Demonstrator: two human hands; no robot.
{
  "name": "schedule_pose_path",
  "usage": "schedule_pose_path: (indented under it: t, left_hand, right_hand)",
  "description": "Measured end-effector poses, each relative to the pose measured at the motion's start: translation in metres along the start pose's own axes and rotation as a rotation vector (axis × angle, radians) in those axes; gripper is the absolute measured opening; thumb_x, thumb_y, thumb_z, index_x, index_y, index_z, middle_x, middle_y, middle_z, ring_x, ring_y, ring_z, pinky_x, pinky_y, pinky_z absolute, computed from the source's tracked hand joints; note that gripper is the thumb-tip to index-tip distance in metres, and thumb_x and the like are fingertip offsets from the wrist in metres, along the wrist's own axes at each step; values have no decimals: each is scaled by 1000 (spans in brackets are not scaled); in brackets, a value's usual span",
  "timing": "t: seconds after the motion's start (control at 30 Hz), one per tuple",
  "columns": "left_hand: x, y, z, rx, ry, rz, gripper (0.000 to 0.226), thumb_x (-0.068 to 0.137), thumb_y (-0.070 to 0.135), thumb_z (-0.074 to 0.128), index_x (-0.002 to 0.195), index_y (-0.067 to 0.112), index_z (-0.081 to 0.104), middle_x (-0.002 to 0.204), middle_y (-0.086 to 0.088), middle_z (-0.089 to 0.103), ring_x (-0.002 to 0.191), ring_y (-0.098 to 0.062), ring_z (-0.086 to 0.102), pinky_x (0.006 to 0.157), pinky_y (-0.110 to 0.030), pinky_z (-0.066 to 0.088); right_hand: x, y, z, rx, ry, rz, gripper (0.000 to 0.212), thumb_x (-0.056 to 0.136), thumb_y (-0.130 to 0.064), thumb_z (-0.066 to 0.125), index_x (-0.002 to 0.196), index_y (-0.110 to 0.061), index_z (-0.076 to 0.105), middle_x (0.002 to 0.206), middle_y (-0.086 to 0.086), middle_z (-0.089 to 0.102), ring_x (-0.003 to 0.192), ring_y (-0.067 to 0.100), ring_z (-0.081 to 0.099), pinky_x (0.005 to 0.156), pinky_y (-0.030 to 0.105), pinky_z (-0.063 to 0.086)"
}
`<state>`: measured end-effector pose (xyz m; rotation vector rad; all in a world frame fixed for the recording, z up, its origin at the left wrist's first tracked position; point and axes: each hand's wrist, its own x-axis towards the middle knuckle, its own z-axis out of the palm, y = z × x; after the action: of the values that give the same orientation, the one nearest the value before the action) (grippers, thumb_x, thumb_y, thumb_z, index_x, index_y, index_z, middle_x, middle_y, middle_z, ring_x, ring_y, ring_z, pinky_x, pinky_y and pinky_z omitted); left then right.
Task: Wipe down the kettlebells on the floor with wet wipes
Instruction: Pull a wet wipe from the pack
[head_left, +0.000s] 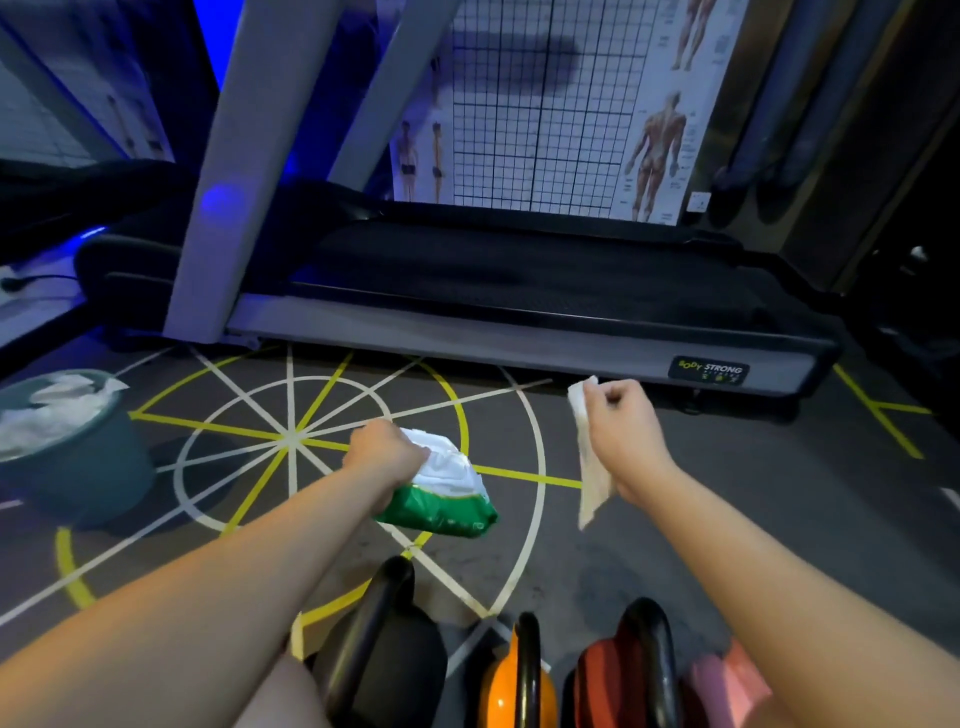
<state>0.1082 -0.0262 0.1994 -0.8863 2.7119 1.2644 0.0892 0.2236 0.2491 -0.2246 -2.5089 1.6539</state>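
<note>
Head view — left hand (387, 452) grips wipes pack (441, 493); right hand (626, 431) pinches wipe (589, 467).

Bare skin throughout: left grip (387, 452), right grip (623, 426), 2 forearms (234, 587); perhaps a knee (280, 696) below.

Wipe pack (441, 488) in left hand (384, 452), wipe (589, 462) in right hand (623, 426), above kettlebells (514, 675).

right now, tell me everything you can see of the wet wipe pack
The wet wipe pack is a crinkled plastic pouch, white on its upper part and green along the end nearer the camera. It hangs tilted above the floor, gripped at its white end by the left hand. Nothing else touches it. Its print is too blurred to read.
</note>
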Motion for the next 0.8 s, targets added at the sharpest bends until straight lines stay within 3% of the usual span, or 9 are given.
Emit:
schedule_pose_path:
  t: [0.1, 0.2, 0.33, 0.4, 0.47, 0.6, 0.67, 0.73, 0.8]
  left_hand:
    - [13, 7, 10, -115, 37, -48, 28, 89, 27, 75, 98, 1, 70, 110, -19, 67, 95, -35, 65, 70, -34, 48]
    - [26, 17, 16, -268, 80, -10, 24, 88, 30, 77, 92, 9, 65, 108, -13, 67, 101, -33, 63, 85, -38, 53]
    - [41, 19, 25, 82, -64, -28, 79, 79, 57, 78, 128, -1, 55, 132, -29, 56, 116, -41, 59, 95, -43, 48]
    - [36, 23, 31, 180, -137, 26, 72, 87, 50, 73, 136, 3, 51, 141, -23, 53, 130, -37, 51, 99, -37, 44]
    - [25, 31, 37, 162, -183, 123, 57, 92, 43, 70, 136, 12, 52, 139, -11, 56, 130, -31, 52, 99, -32, 43]
    - [2, 45, 43, -87, -375, 388, 37, 93, 37, 70, 128, 27, 62, 130, 4, 62, 120, -10, 58, 105, -35, 48]
    - [-22, 59, 36, -291, -564, 459, 37, 96, 36, 67, 131, 24, 63, 127, 9, 66, 110, 2, 61, 99, -24, 50]
    - [-40, 68, 31, -378, -706, 498, 39, 95, 40, 69, 128, 19, 65, 121, 2, 72, 106, -6, 68, 97, -25, 51]
    - [-48, 70, 29, -400, -742, 503, 41, 90, 35, 77, 118, 9, 67, 112, -12, 74, 103, -21, 71, 99, -41, 52]
  right_hand:
    - [9, 8, 3, -36, -54, 25, 23, 97, -42, 57, 98, -19, 58, 100, -6, 61, 90, 10, 58, 67, 27, 41]
    - [16, 13, 4, -8, -67, 2, 20, 92, -40, 66, 96, -21, 62, 97, -7, 65, 89, 11, 61, 72, 29, 46]
    - [18, 21, 4, 29, -159, 7, 23, 82, -47, 75, 93, -30, 65, 87, 1, 72, 79, 20, 69, 71, 38, 56]
    - [19, 24, 3, 45, -214, 28, 24, 78, -48, 79, 92, -30, 69, 87, 3, 74, 81, 21, 72, 77, 45, 60]
    - [19, 23, 1, 72, -286, 52, 28, 75, -45, 83, 93, -26, 74, 89, 3, 76, 85, 22, 74, 82, 50, 59]
    - [17, 18, -5, 172, -458, 96, 31, 76, -30, 86, 103, -17, 75, 96, 6, 77, 85, 21, 73, 85, 48, 59]
    - [13, 12, -11, 230, -530, 111, 41, 75, -26, 85, 111, -11, 72, 99, 12, 76, 83, 21, 72, 82, 42, 58]
    - [9, 6, -17, 268, -558, 111, 43, 72, -29, 84, 109, -9, 73, 95, 16, 75, 77, 23, 70, 71, 37, 58]
    - [6, 1, -23, 322, -514, 97, 33, 79, -26, 82, 103, -5, 73, 89, 17, 73, 72, 26, 68, 61, 34, 56]
